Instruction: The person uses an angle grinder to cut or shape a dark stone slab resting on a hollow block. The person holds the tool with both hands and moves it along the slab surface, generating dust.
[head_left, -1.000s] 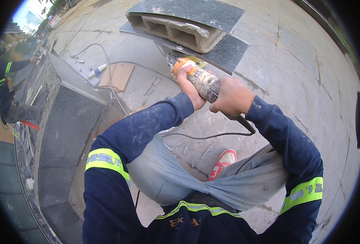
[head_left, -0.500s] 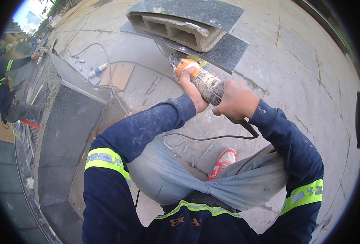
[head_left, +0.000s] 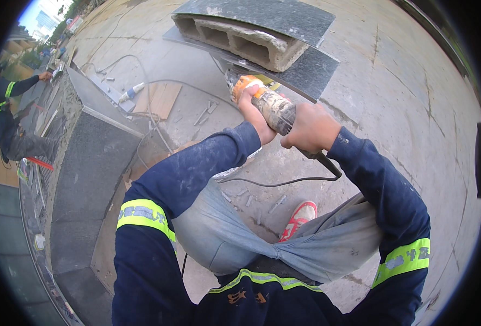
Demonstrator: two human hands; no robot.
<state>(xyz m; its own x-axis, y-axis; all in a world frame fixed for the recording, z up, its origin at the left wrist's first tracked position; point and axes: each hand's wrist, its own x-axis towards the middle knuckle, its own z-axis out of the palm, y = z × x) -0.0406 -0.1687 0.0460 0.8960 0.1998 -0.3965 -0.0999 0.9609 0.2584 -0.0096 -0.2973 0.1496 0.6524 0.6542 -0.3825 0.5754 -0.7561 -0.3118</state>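
An orange angle grinder (head_left: pixel 273 107), its body caked with pale dust, is held in both of my hands. My left hand (head_left: pixel 255 115) wraps around it near the orange head, while my right hand (head_left: pixel 313 129) grips the rear end, where a black cord leaves. The grinder's head is close to the near edge of a dark grey stone slab (head_left: pixel 313 73); its disc is mostly hidden, so I cannot tell whether it touches. On that slab rests a hollow concrete block (head_left: pixel 254 46), with a second dark slab (head_left: pixel 256 17) lying on top.
A wooden board (head_left: pixel 158 100) and a blue-and-white plug connector (head_left: pixel 131 93) lie on the concrete floor, with a cable looping past. Small offcuts (head_left: pixel 277 202) are scattered by my shoe. Dark stone cladding (head_left: pixel 91 179) forms a raised edge at left; beyond it another person (head_left: pixel 9 117) works.
The grinder and my hands have shifted only slightly in view. At left, the other person's hand has moved a little and now shows a tool.
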